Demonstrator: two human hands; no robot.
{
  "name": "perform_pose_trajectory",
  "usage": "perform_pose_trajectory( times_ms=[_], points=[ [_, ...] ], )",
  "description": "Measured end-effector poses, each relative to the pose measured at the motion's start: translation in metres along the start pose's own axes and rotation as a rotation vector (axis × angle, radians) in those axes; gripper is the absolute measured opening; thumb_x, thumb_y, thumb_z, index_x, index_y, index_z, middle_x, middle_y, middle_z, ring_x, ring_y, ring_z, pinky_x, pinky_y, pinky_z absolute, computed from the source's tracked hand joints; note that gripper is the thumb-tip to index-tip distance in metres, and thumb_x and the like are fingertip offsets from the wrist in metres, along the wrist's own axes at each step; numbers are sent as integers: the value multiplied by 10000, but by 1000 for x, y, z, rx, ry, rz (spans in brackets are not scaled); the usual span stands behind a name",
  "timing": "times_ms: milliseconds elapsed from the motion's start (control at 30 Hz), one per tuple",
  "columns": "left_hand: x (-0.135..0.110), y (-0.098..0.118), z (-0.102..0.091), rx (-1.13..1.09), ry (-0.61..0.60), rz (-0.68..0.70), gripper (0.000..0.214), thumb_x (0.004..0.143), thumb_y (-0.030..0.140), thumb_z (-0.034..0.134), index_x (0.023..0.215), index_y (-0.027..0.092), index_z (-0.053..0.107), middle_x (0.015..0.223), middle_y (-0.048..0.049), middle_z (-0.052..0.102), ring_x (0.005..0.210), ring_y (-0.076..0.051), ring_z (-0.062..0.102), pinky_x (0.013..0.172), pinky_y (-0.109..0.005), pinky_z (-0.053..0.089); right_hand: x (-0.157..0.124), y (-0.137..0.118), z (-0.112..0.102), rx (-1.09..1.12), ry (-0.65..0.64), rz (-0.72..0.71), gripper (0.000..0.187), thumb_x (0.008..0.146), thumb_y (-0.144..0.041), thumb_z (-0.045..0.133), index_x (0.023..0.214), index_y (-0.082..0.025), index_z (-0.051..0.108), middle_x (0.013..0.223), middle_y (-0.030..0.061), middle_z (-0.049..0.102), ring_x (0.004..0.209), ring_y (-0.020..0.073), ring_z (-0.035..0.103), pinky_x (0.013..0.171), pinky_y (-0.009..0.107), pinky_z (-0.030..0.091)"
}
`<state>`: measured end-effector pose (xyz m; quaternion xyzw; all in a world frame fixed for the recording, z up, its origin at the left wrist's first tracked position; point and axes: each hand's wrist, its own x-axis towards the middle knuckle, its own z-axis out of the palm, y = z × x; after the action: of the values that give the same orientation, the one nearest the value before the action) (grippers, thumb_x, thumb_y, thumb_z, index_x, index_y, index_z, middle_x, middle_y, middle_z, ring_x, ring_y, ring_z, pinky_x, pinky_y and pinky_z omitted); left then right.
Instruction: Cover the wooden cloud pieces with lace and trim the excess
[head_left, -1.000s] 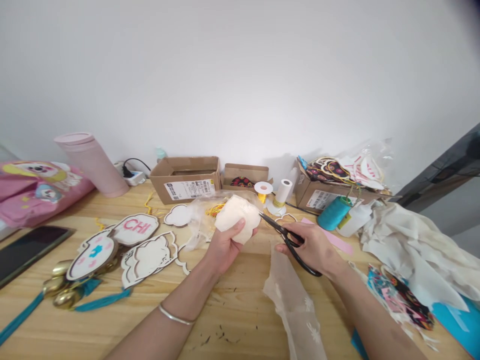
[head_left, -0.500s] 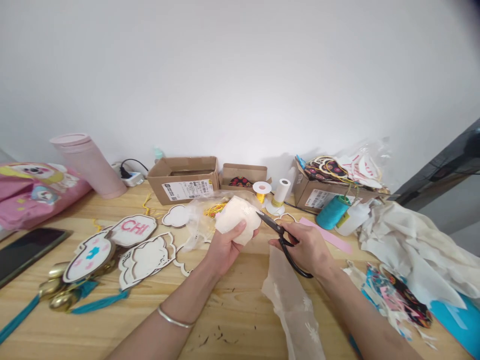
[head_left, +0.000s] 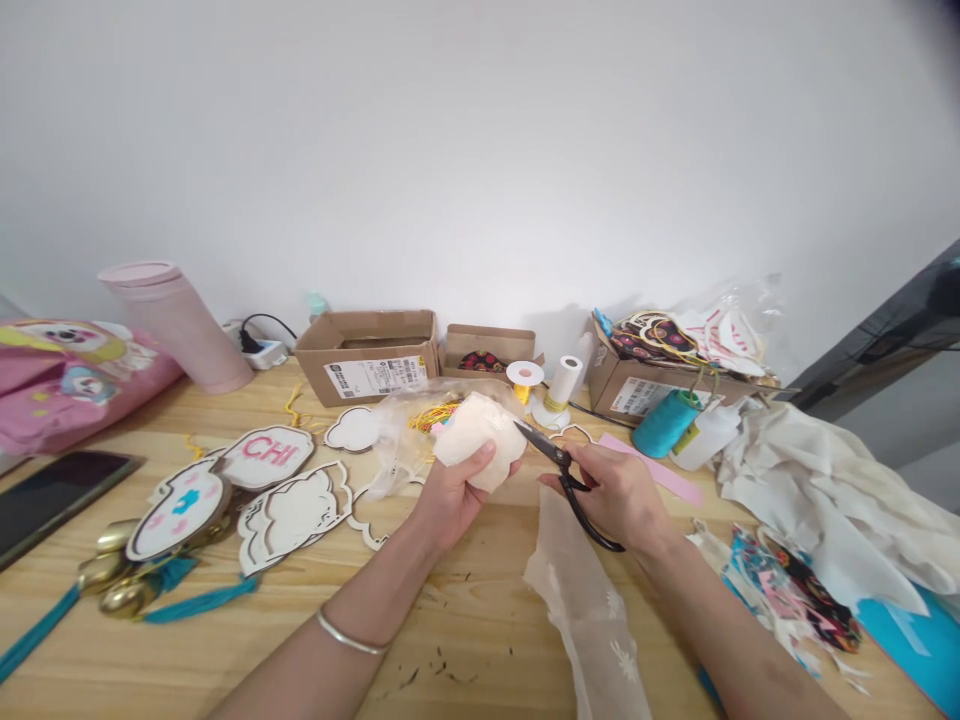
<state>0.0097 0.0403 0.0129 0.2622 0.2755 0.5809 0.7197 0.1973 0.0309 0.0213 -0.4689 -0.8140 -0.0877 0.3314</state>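
Pink letters read "CHI" on a wooden cloud cutout [head_left: 267,458] on the desk [head_left: 465,620]. The left hand [head_left: 459,500] grips a cream fabric bundle [head_left: 480,442] above it; the right hand [head_left: 615,495] holds black scissors [head_left: 559,465] at its edge, barely shifted since a second ago.

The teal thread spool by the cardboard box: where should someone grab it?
Grip the teal thread spool around its middle, coming from above and the near side: it lies on its side, and its long rounded body fits a closing hand.
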Motion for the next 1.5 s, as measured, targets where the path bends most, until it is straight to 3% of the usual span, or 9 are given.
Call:
perform_pose_trajectory(
  times_ms=[467, 800, 1233, 1500],
  points=[
    [0, 9, 1, 33, -23, -37, 376, 685, 73, 629, 1035, 199, 576, 950, -40, 661, 793, -173, 628, 614, -273, 557, 1, 5, -1, 75, -31, -16, 317, 770, -466, 516, 662, -172, 564, 473, -32, 445, 426, 84, 369, 438, 204, 266],
    [0, 13, 0, 94, -76, 0, 414, 688, 96, 631, 1081, 202, 556, 957, -54, 658, 816, -196, 627, 608, -272, 546, 5, 0, -9, 198, -221, 78, 321, 726, -479, 555, 613, -189, 479, 520, -35, 405, 485, 101, 372, 455, 214, 276],
    [1, 10, -2, 76, -54, -8, 395, 688, 87, 634, 1056, 215, 571, 958, -36, 658, 805, -181, 624, 606, -272, 550, 7, -6, -13, 132, -258, 151, 372, 694, -479, 573, 546, -199, 379, 534, -26, 442, 484, 102, 382, 452, 214, 272],
    [0, 8, -2, 105, -84, -27, 323, 678, 99, 645, 985, 189, 600, 964, -43, 646, 800, -178, 608, 606, -287, 544, 4, 0, -4, 115, -167, 96, 315, 751, -443, 529, 577, -193, 448, 495, -36, 431, 442, 91, 366, 436, 208, 265]
  ],
)
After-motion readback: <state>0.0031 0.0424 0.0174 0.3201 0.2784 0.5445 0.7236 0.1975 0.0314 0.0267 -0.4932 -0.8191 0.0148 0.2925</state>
